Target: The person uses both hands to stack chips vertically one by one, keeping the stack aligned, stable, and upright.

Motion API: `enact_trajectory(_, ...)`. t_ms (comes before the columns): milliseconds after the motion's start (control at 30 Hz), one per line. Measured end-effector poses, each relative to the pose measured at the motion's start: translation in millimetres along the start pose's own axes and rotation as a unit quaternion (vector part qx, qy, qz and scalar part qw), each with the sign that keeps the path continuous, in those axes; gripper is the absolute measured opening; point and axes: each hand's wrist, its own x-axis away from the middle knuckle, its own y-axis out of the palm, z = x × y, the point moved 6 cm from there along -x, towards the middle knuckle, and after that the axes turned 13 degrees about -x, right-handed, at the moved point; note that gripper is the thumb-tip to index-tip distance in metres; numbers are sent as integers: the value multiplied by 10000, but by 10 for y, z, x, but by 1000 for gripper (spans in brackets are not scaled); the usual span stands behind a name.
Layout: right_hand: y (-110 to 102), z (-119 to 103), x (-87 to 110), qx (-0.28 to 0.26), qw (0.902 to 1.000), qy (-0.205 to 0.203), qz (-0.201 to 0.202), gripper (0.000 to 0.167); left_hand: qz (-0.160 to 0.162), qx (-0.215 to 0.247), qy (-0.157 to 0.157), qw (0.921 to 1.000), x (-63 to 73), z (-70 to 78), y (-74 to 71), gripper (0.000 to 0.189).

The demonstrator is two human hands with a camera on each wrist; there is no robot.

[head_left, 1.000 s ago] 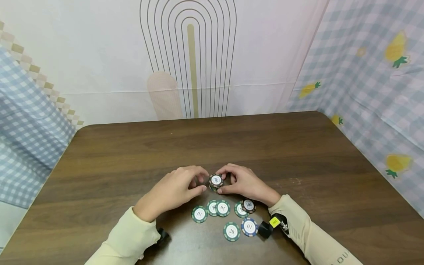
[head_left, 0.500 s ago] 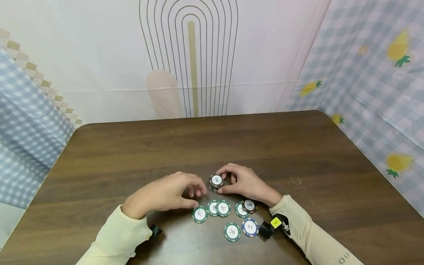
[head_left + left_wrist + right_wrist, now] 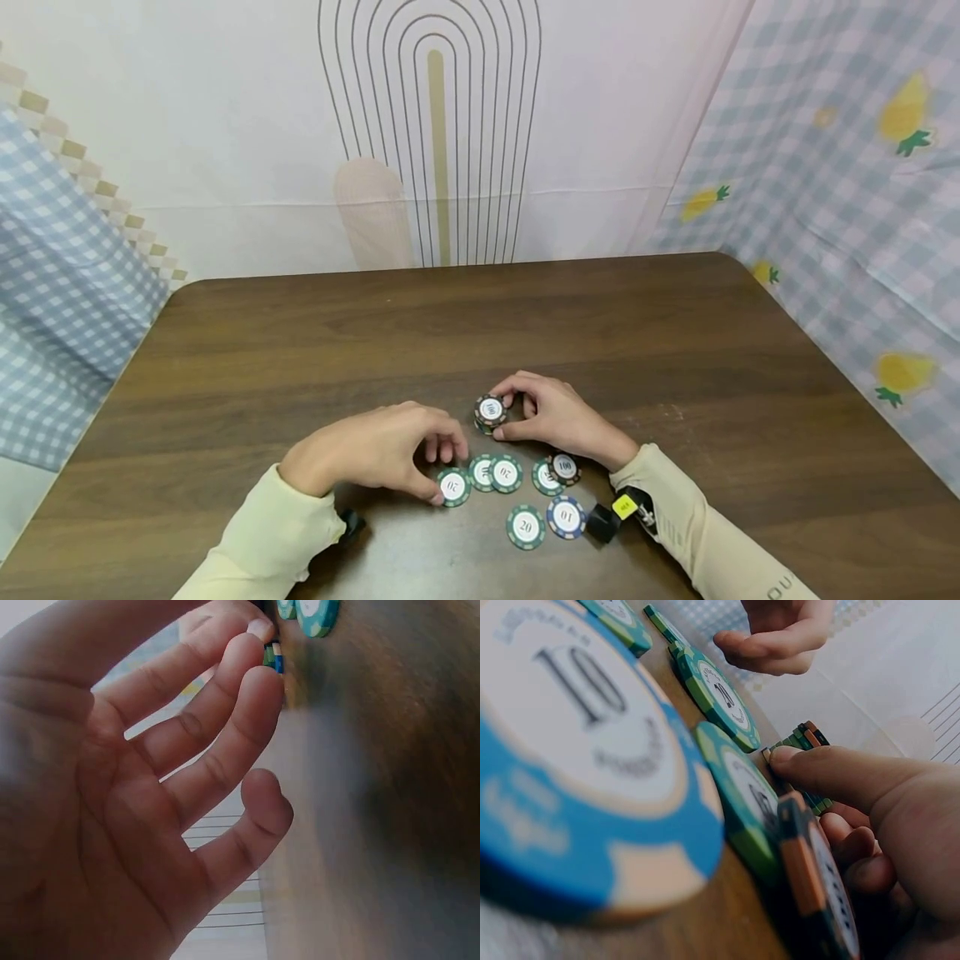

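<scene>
The right hand [image 3: 553, 417] pinches the poker chip stack [image 3: 491, 412]; a bump could tip it. The left hand [image 3: 378, 447] is wide at a green 20 chip [image 3: 454, 487].

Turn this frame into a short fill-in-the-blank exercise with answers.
The right hand holds the chip stack, whose top number is ____.
The blue chip bears number ____.
The partly covered chip under the loose black chip is colored ____.
On the left hand, the digit at the leftmost green chip is the ____.
Missing: 100; 10; green; thumb.

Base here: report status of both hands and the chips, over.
Left hand: thumb at leftmost green chip. Right hand: gripping chip stack. Nothing visibly blocking.
</scene>
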Motion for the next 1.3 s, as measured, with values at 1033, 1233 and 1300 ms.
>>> enact_trajectory(1033, 4, -11, 0, 11, 10000, 33, 7, 39, -152, -792, -415, 9959, -66, 24, 110, 39)
enact_trajectory(1233, 8, -3, 1, -26, 9999, 101, -41, 40, 35, -862, -322, 9958, -12, 34, 124, 31)
enact_trajectory(1300, -15, -5, 9, 3, 9999, 102, -16, 40, 236, -1010, -278, 9942, -10, 45, 125, 28)
